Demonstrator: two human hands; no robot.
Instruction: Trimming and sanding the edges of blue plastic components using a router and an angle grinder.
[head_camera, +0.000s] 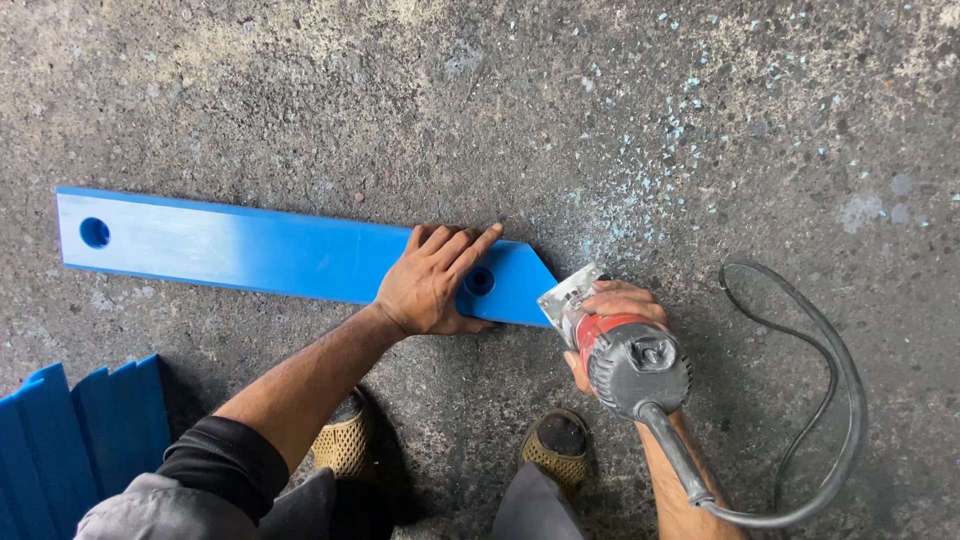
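Note:
A long blue plastic strip (250, 252) lies flat on the concrete floor, with a round hole near each end. My left hand (430, 282) presses flat on its right part, fingers spread beside the right hole (480, 281). My right hand (612, 312) grips a red and grey hand-held power trimmer (630, 355). The tool's square base plate (566, 293) touches the strip's angled right end.
A black power cord (820, 400) loops from the tool over the floor at the right. Blue plastic chips (650, 170) are scattered beyond the strip's end. More blue plastic pieces (80, 430) are stacked at the lower left. My two feet (450, 445) stand below the strip.

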